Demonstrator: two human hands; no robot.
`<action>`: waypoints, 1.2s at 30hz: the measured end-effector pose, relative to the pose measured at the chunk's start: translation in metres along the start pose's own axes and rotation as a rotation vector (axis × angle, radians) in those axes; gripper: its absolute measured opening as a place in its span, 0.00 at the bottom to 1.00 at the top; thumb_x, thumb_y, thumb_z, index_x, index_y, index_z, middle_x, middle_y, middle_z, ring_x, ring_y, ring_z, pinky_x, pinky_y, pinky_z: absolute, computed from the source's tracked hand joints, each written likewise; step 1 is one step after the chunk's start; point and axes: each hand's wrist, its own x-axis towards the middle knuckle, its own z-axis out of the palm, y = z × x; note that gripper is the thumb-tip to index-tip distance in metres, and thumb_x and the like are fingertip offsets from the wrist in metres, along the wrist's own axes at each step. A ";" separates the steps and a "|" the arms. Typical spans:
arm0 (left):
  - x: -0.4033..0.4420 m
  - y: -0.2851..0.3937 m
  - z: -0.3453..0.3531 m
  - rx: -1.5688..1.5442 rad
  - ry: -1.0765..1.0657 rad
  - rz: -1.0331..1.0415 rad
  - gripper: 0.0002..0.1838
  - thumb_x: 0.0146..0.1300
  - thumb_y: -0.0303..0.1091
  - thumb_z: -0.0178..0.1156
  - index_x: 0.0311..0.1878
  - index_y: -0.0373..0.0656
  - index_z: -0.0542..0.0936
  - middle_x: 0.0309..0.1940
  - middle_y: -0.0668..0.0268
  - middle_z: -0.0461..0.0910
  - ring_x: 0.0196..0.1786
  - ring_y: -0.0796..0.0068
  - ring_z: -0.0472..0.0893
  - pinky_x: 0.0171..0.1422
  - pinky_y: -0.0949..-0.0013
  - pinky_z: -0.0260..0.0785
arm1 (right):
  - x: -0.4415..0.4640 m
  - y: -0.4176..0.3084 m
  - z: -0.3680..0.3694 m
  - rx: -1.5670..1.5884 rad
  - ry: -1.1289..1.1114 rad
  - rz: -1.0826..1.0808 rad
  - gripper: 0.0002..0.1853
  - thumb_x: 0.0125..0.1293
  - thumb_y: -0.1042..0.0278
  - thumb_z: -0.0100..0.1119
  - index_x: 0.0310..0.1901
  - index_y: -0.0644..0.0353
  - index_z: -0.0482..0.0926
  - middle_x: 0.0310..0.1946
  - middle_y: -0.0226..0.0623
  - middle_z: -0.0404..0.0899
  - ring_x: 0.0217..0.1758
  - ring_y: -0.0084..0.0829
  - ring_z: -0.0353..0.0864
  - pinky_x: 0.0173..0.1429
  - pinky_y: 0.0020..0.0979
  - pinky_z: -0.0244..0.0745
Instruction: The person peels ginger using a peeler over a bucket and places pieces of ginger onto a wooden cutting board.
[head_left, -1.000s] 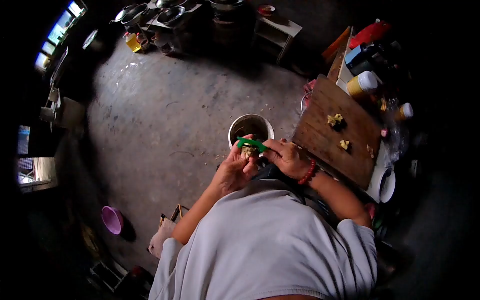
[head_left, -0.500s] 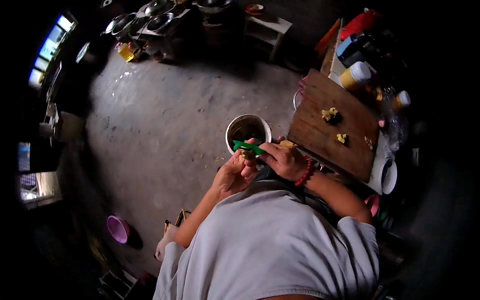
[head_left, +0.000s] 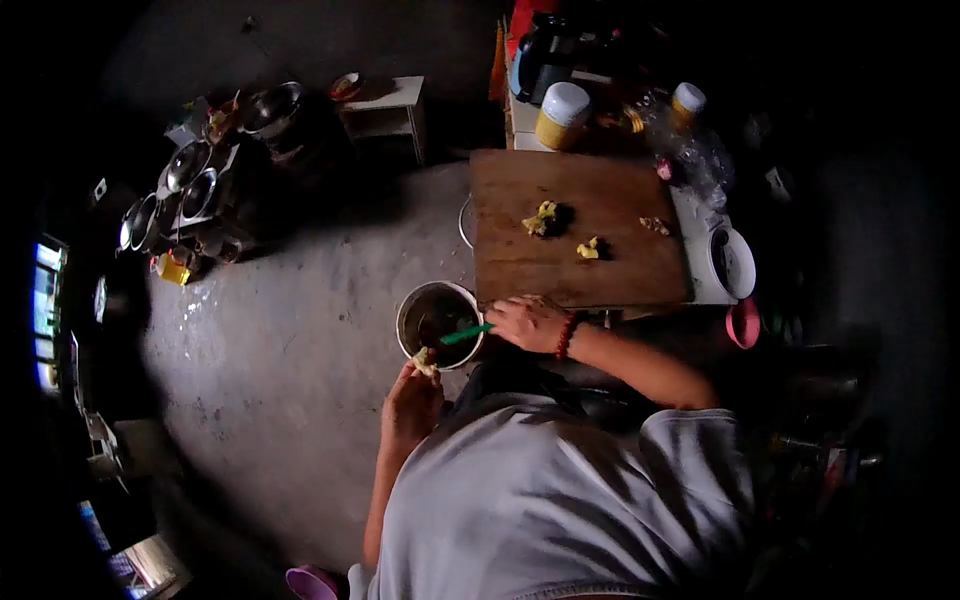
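Note:
My left hand (head_left: 408, 410) pinches a knobbly pale-yellow piece of ginger (head_left: 426, 362) in its fingertips, at the near rim of a white bucket (head_left: 402, 325). My right hand (head_left: 530, 323), with a red bead bracelet (head_left: 565, 337) at the wrist, is closed on a green peeler (head_left: 466, 334). The peeler points left over the bucket, apart from the ginger. Dark contents show inside the bucket, too dim to make out. Two more ginger pieces, a larger one (head_left: 541, 218) and a smaller one (head_left: 588, 249), lie on a wooden board (head_left: 630, 285) beyond my right hand.
Small scraps (head_left: 654, 225) lie on the board's right side. Behind it stand white-lidded jars, one large (head_left: 563, 115). A white bowl (head_left: 735, 263) sits at the right edge. Pots (head_left: 200, 192) and a small white stand (head_left: 385, 95) are farther back, across the concrete floor (head_left: 290, 350).
My hands have moved apart: the peeler was against the ginger and is now off it, to the right. The view has turned right, bringing the board toward the middle.

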 end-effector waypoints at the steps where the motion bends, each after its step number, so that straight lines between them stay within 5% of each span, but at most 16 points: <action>1: 0.007 -0.009 -0.009 0.227 0.006 0.103 0.19 0.62 0.31 0.54 0.56 0.43 0.70 0.36 0.66 0.75 0.35 0.77 0.73 0.37 0.77 0.66 | -0.011 0.013 -0.007 -0.197 -0.118 -0.083 0.11 0.63 0.59 0.53 0.41 0.56 0.72 0.34 0.41 0.78 0.39 0.45 0.78 0.39 0.41 0.73; 2: 0.012 -0.011 -0.009 0.455 0.036 0.206 0.18 0.63 0.32 0.54 0.56 0.43 0.70 0.36 0.67 0.75 0.36 0.78 0.74 0.38 0.77 0.66 | -0.021 0.017 -0.016 -0.197 -0.112 -0.076 0.11 0.63 0.59 0.53 0.41 0.56 0.72 0.34 0.41 0.78 0.39 0.45 0.78 0.39 0.41 0.73; 4: 0.011 0.010 0.016 0.019 0.096 -0.136 0.14 0.64 0.37 0.56 0.50 0.44 0.74 0.38 0.67 0.76 0.37 0.79 0.75 0.40 0.77 0.67 | -0.039 0.019 -0.035 -0.016 -0.062 0.327 0.11 0.62 0.64 0.55 0.43 0.58 0.71 0.37 0.42 0.77 0.41 0.46 0.76 0.43 0.42 0.72; 5: 0.021 0.010 0.018 0.026 0.095 -0.137 0.14 0.64 0.37 0.56 0.50 0.44 0.74 0.38 0.67 0.76 0.37 0.79 0.75 0.40 0.77 0.67 | -0.050 0.036 -0.030 -0.013 -0.056 0.329 0.11 0.62 0.64 0.55 0.43 0.58 0.71 0.37 0.42 0.77 0.41 0.46 0.76 0.43 0.42 0.72; 7: 0.044 0.002 0.019 0.315 0.026 -0.203 0.11 0.65 0.37 0.55 0.47 0.43 0.76 0.38 0.68 0.77 0.38 0.79 0.76 0.42 0.77 0.68 | -0.074 0.085 -0.002 0.326 0.305 0.628 0.14 0.60 0.68 0.57 0.47 0.59 0.71 0.42 0.42 0.77 0.45 0.45 0.76 0.47 0.40 0.73; 10: 0.087 -0.021 0.041 0.510 0.000 -0.173 0.12 0.64 0.35 0.55 0.48 0.40 0.75 0.37 0.68 0.77 0.37 0.79 0.76 0.43 0.75 0.69 | -0.088 0.123 -0.001 0.290 0.564 0.636 0.20 0.59 0.70 0.60 0.53 0.58 0.70 0.46 0.45 0.77 0.48 0.45 0.76 0.50 0.38 0.72; 14: 0.133 -0.053 0.087 0.494 -0.139 -0.133 0.15 0.63 0.31 0.56 0.53 0.40 0.74 0.36 0.67 0.78 0.36 0.79 0.76 0.42 0.75 0.69 | -0.090 0.138 -0.018 0.400 0.485 0.762 0.24 0.58 0.67 0.62 0.57 0.56 0.68 0.49 0.47 0.76 0.52 0.44 0.76 0.53 0.36 0.71; 16: 0.158 -0.070 0.097 0.522 -0.349 -0.187 0.21 0.63 0.31 0.57 0.59 0.40 0.70 0.43 0.65 0.77 0.43 0.74 0.77 0.47 0.71 0.71 | -0.089 0.148 -0.023 0.303 0.325 0.869 0.25 0.58 0.70 0.62 0.58 0.56 0.68 0.49 0.48 0.76 0.52 0.43 0.76 0.54 0.36 0.70; 20: 0.170 -0.079 0.141 0.479 -0.379 -0.162 0.22 0.62 0.29 0.57 0.60 0.41 0.69 0.37 0.62 0.79 0.37 0.76 0.78 0.40 0.73 0.71 | -0.102 0.174 -0.009 0.315 0.492 0.775 0.24 0.59 0.67 0.62 0.57 0.54 0.67 0.48 0.46 0.76 0.49 0.43 0.77 0.52 0.35 0.71; 23: 0.183 -0.080 0.153 0.928 -0.295 -0.060 0.23 0.58 0.29 0.60 0.58 0.41 0.69 0.39 0.60 0.77 0.37 0.68 0.79 0.38 0.66 0.72 | -0.110 0.172 -0.020 0.407 0.683 0.680 0.24 0.61 0.64 0.60 0.58 0.52 0.66 0.51 0.45 0.73 0.51 0.45 0.75 0.51 0.38 0.71; 25: 0.189 -0.073 0.168 1.487 -0.078 0.399 0.25 0.53 0.30 0.62 0.56 0.43 0.71 0.41 0.57 0.74 0.44 0.57 0.75 0.47 0.60 0.70 | -0.119 0.172 -0.024 0.361 0.658 0.792 0.23 0.64 0.61 0.57 0.59 0.50 0.64 0.54 0.43 0.71 0.53 0.45 0.73 0.53 0.40 0.69; 26: 0.195 -0.071 0.173 1.489 -0.072 0.399 0.25 0.53 0.30 0.62 0.56 0.43 0.71 0.41 0.57 0.74 0.44 0.57 0.75 0.47 0.60 0.70 | -0.122 0.173 -0.025 0.367 0.676 0.813 0.22 0.65 0.60 0.55 0.59 0.51 0.64 0.53 0.42 0.72 0.53 0.44 0.73 0.55 0.40 0.68; 28: 0.206 -0.067 0.183 1.598 0.014 0.826 0.21 0.51 0.33 0.62 0.51 0.44 0.73 0.40 0.54 0.72 0.46 0.50 0.72 0.49 0.56 0.67 | -0.129 0.180 -0.021 0.326 0.700 0.773 0.23 0.65 0.61 0.55 0.59 0.52 0.64 0.52 0.42 0.72 0.53 0.44 0.73 0.55 0.40 0.68; 32: 0.228 -0.074 0.184 1.770 -0.018 0.837 0.19 0.52 0.36 0.61 0.48 0.42 0.74 0.42 0.53 0.72 0.50 0.49 0.70 0.52 0.57 0.66 | -0.140 0.195 -0.010 0.263 0.657 0.720 0.25 0.65 0.65 0.56 0.61 0.57 0.60 0.54 0.45 0.71 0.54 0.46 0.73 0.56 0.39 0.68; 36: 0.241 -0.080 0.185 1.829 -0.008 0.609 0.20 0.55 0.40 0.59 0.49 0.39 0.74 0.45 0.53 0.73 0.50 0.51 0.72 0.52 0.58 0.67 | -0.140 0.192 -0.020 0.281 0.673 0.723 0.22 0.65 0.67 0.56 0.59 0.57 0.62 0.53 0.46 0.72 0.54 0.48 0.73 0.54 0.39 0.69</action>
